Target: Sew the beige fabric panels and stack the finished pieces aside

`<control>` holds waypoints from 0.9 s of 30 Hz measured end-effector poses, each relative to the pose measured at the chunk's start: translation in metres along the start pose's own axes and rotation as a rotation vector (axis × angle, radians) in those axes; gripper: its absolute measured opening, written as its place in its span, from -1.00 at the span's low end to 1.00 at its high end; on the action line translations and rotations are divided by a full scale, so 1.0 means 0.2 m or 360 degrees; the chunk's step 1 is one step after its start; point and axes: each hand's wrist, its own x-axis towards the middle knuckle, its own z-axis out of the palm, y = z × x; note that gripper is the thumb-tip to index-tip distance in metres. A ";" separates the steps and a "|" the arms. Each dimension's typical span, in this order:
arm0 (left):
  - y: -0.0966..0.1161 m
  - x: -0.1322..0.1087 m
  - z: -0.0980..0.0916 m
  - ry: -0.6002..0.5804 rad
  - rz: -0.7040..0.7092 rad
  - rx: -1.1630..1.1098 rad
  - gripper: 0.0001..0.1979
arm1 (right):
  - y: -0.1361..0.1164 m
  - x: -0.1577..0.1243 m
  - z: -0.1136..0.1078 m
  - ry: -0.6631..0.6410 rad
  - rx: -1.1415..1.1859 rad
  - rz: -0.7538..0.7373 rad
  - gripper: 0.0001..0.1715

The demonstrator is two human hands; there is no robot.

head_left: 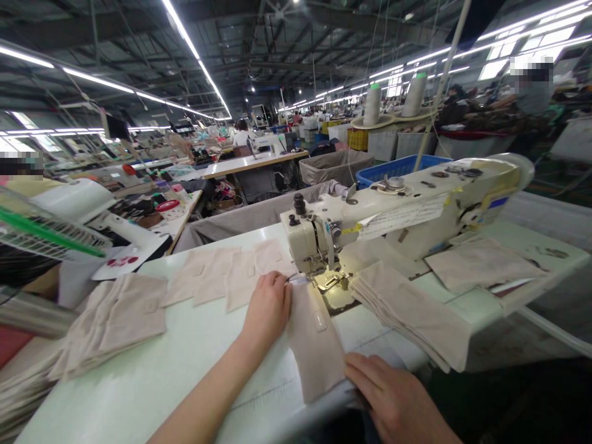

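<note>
Head view: before the sewing machine (411, 192) lies a beige fabric piece (312, 348), my right fingers (366, 365) pinching its near edge, my left fingers (279, 285) curled at its far end, their grip unclear.

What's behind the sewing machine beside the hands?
Behind the sewing machine, part of a blue basket shows. The machine's body covers the rest, so I can't tell what, if anything, lies inside.
</note>
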 end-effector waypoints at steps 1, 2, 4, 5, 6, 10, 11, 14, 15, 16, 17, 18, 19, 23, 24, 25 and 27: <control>0.04 -0.05 -0.01 0.0007 0.0152 0.0009 -0.72 | 0.00 0.00 0.00 -0.0008 0.0020 0.0010 -0.45; 0.09 -0.12 -0.02 -0.0039 0.0327 -0.0035 -0.74 | 0.00 0.01 -0.01 -0.0019 0.0039 0.0014 -0.44; 0.19 -0.25 -0.02 -0.0251 0.0672 -0.0222 -0.77 | -0.01 0.02 -0.02 -0.0049 0.0050 0.0020 -0.44; 0.23 -0.31 -0.01 -0.0337 0.0757 -0.0275 -0.82 | -0.01 0.03 -0.02 -0.0065 0.0045 0.0020 -0.45; 0.26 -0.37 0.00 -0.0365 0.0814 -0.0285 -0.85 | -0.01 0.03 -0.02 -0.0074 0.0034 0.0020 -0.45; 0.28 -0.48 0.05 -0.0299 0.0911 -0.0177 -0.69 | -0.01 0.04 -0.02 -0.0095 0.0021 0.0032 -0.42; 0.27 -0.48 0.05 -0.0290 0.0933 -0.0162 -0.67 | -0.01 0.04 -0.02 -0.0098 0.0026 0.0038 -0.43; 0.25 -0.46 0.04 -0.0300 0.0956 -0.0150 -0.66 | 0.00 0.05 -0.01 -0.0145 0.0038 0.0074 -0.45; 0.25 -0.45 0.03 -0.0316 0.0952 -0.0149 -0.67 | 0.00 0.06 0.00 -0.0163 0.0041 0.0089 -0.46; 0.25 -0.44 0.02 -0.0327 0.0943 -0.0150 -0.68 | 0.00 0.06 0.00 -0.0174 0.0045 0.0104 -0.46; 0.25 -0.43 0.02 -0.0337 0.0929 -0.0153 -0.69 | 0.00 0.07 0.00 -0.0177 0.0049 0.0115 -0.47; 0.26 -0.43 0.01 -0.0347 0.0909 -0.0158 -0.70 | 0.00 0.07 0.00 -0.0177 0.0057 0.0130 -0.46; 0.26 -0.42 0.00 -0.0360 0.0887 -0.0166 -0.70 | 0.00 0.08 0.00 -0.0178 0.0065 0.0141 -0.46; 0.27 -0.40 -0.01 -0.0438 0.0835 -0.0194 -0.76 | 0.02 0.10 0.01 -0.0209 0.0070 0.0178 -0.41; 0.26 -0.39 -0.01 -0.0445 0.0842 -0.0192 -0.78 | 0.02 0.11 0.01 -0.0209 0.0061 0.0183 -0.40; 0.26 -0.38 -0.01 -0.0450 0.0846 -0.0185 -0.79 | 0.02 0.12 0.02 -0.0208 0.0051 0.0186 -0.40; 0.24 -0.37 -0.01 -0.0446 0.0841 -0.0175 -0.79 | 0.03 0.13 0.01 -0.0205 0.0034 0.0184 -0.38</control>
